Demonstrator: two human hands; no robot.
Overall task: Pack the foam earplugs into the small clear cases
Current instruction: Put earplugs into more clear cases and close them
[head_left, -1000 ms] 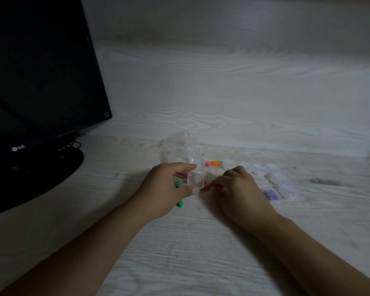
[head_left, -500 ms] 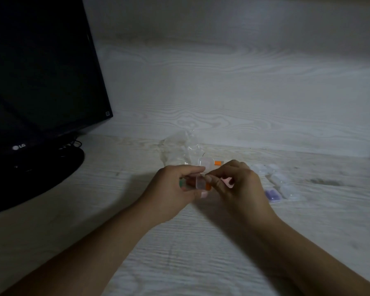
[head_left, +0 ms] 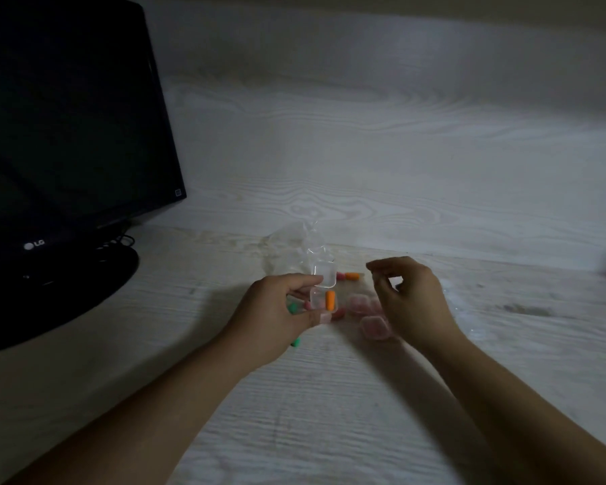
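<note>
Nearest, on the pale wood-grain table (head_left: 329, 414), two bare forearms reaching in. Mid-pack, by the look of it: one plug in, a second wanted before the lid can close. Left hand (head_left: 277, 320) curled round an open clear case (head_left: 321, 299), fingers (head_left: 303, 280) pinching its edge, hinged lid (head_left: 324, 274) tipped up behind. Inside the tray, one orange earplug (head_left: 329, 300), upright, short and rounded, looking soft and squashable. Green earplugs (head_left: 292, 308) peeping out under and beside that palm, one more at the heel of the hand. Right hand (head_left: 410, 302) lifted just right of the case, fingers loosely curled with thumb and forefinger near each other, gripping nothing visible. Next move, judged from this: pick a second plug with the right hand, drop it beside the first, then press the lid down; calls for a light pinch, since foam deforms and a small case tips easily. Under and beside the right hand, more small cases (head_left: 374, 327), pinkish in this dim light, contents unclear. A little farther, a loose orange earplug (head_left: 352, 275) lying on the table beside something pink. Behind, a crumpled clear plastic bag (head_left: 294, 246). Far left, a dark monitor (head_left: 67, 117) on its round stand.
</note>
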